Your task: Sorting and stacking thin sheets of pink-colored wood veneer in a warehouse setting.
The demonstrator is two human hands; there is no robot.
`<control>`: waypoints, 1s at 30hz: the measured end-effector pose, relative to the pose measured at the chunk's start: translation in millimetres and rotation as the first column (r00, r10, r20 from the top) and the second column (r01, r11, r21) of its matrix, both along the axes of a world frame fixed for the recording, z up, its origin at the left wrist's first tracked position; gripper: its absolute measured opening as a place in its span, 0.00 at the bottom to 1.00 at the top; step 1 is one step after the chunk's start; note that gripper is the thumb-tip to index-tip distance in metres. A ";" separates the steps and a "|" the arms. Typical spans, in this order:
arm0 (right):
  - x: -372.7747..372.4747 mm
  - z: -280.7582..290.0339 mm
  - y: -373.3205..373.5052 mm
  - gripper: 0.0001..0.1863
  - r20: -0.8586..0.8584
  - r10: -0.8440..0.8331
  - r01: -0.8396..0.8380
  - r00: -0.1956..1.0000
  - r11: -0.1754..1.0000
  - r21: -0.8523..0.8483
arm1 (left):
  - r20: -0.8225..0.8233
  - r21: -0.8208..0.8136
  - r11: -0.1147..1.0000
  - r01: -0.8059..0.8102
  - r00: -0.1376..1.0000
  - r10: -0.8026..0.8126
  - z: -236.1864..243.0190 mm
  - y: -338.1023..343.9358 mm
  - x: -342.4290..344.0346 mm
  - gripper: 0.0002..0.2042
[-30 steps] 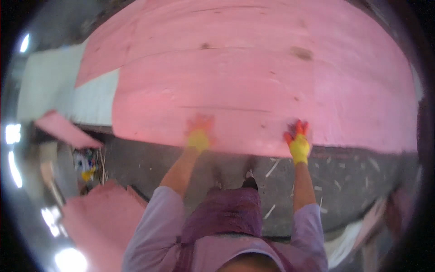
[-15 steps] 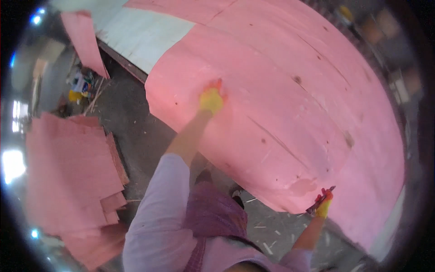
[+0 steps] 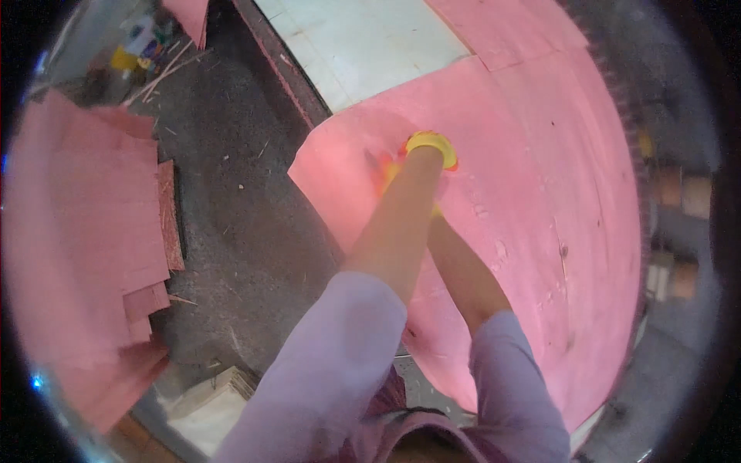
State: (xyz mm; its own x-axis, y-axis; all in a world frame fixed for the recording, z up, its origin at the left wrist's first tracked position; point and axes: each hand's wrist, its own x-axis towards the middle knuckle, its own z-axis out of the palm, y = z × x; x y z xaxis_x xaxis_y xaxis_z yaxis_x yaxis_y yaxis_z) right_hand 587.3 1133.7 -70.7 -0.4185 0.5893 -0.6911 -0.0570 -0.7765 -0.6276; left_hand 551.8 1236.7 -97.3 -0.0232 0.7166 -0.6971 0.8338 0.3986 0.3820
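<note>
My left hand [image 3: 434, 147], in a yellow and red glove, is on the pink veneer sheet [image 3: 525, 154], near its left end. Its fingers are mostly hidden beyond the wrist. My right arm crosses beneath the left forearm. My right hand [image 3: 388, 174], in a matching glove, shows as a blur just left of that forearm, low over the sheet. A dark smear at its fingers fits the narrow dark tool, like a utility knife, seen in that hand earlier. A pale white panel [image 3: 363, 46] lies beside the sheet's far left edge.
More pink sheets [image 3: 93, 224] are stacked on the left. Wood strips [image 3: 162, 77] and small containers [image 3: 143, 42] lie on the dark floor [image 3: 231, 208] at the far left. A pale stack [image 3: 212, 405] stands at lower left. Wooden blocks [image 3: 683, 193] show at far right.
My right hand has moved from the near right edge to the sheet's left end, crossing under my left arm. My view has shifted toward the left end.
</note>
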 end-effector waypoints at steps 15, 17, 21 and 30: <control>-90.6 -88.0 50.8 0.15 0.953 0.094 -0.954 0.287 -0.066 0.294 | 0.221 -0.220 0.975 -0.041 0.971 0.090 53.3 7.7 -54.7 0.29; -50.1 -92.1 39.4 0.15 0.912 0.085 -0.914 0.401 -0.034 0.405 | 0.200 -0.224 0.974 -0.019 0.978 0.065 50.7 6.5 -42.8 0.29; 29.1 -93.0 0.9 0.13 0.852 0.135 -0.861 0.505 0.015 0.508 | 0.117 -0.212 0.977 -0.023 0.992 0.049 34.1 -3.2 -29.4 0.28; 253.3 -68.5 -95.5 0.15 0.954 0.202 -0.971 0.220 0.135 0.195 | -0.513 0.072 0.953 0.296 0.830 -0.219 -40.5 -47.3 20.0 0.33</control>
State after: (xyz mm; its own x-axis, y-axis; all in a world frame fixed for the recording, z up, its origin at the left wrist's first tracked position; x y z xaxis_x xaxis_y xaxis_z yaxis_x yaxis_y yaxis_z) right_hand 840.6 1038.2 -139.2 -0.6027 0.6655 -0.4404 0.7979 0.4926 -0.3475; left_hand 571.8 1189.4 -137.8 -0.1367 0.8350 -0.5330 0.9906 0.1161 -0.0722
